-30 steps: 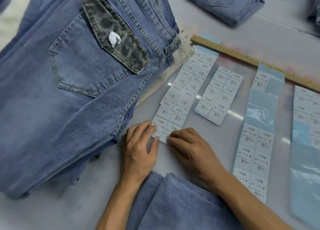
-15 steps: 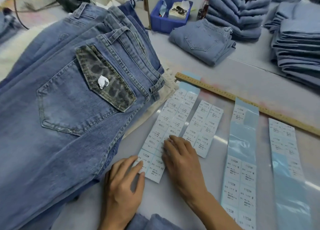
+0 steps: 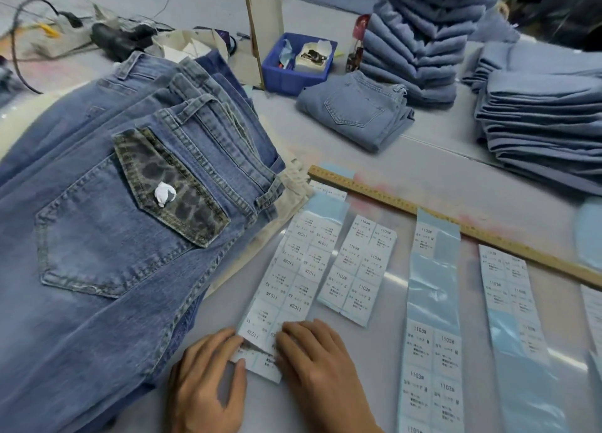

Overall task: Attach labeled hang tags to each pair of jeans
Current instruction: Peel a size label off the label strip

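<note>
**Hands on the label sheet**

Both hands work the near end of the label sheet (image 3: 293, 279) beside the jeans (image 3: 97, 237). Left hand (image 3: 208, 383) pinches the bottom strip; right hand (image 3: 312, 361) presses flat, fingers straight, possibly nipping an edge.

I see wooden ruler (image 3: 456, 227) across table (image 3: 423, 172), blue plastic bin (image 3: 286, 74) behind, black cable (image 3: 19, 42) far left
</note>
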